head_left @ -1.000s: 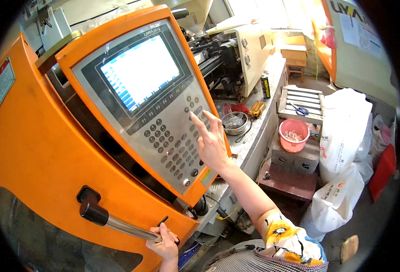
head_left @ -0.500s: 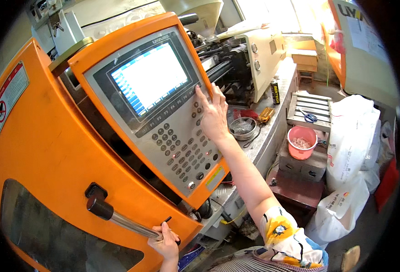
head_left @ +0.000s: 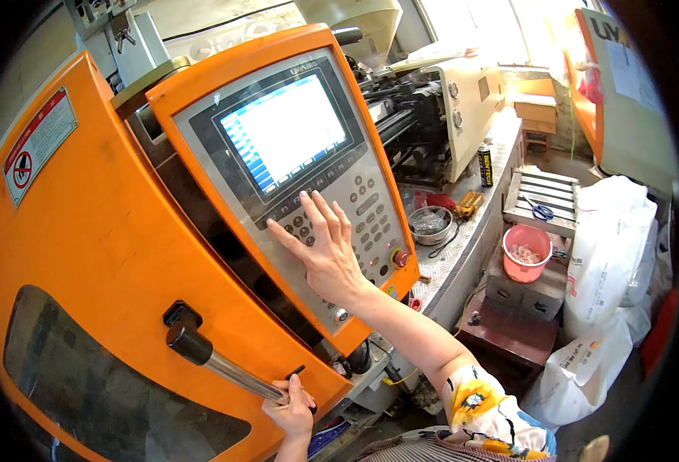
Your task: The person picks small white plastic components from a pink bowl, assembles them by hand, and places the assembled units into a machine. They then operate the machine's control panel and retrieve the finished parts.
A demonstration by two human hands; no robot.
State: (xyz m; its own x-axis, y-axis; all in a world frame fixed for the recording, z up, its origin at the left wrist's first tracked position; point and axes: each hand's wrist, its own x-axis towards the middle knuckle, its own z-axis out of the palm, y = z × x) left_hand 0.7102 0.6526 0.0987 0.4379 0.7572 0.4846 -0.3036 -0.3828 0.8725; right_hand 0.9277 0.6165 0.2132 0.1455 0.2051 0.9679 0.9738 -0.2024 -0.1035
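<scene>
My right hand (head_left: pixel 325 254) is spread over the left part of the keypad on an orange-framed control panel (head_left: pixel 389 208). Its forefinger touches, or hovers just above, the left end of the key row beneath the lit screen (head_left: pixel 285 127); contact is hard to tell. Below, my left hand (head_left: pixel 291 408) is closed around the lower end of a metal bar handle (head_left: pixel 235 373) on the orange machine door (head_left: pixel 147 254). My thumb lies beside a small black peg there. A red knob (head_left: pixel 401 258) sits at the panel's lower right, and the hand hides several keys.
Behind the panel stand machine parts and a cream cover (head_left: pixel 474 100). A metal ledge bears a round tin (head_left: pixel 430 223) and a black can (head_left: pixel 485 165). Farther right are a pink bucket (head_left: pixel 526 269), blue-handled scissors (head_left: pixel 540 211) on a slatted rack, and white sacks (head_left: pixel 605 254).
My right hand has moved left and down from the right end of the key row to its left end, fingers now spread wider. My left hand stays on the handle. The view has shifted slightly.
</scene>
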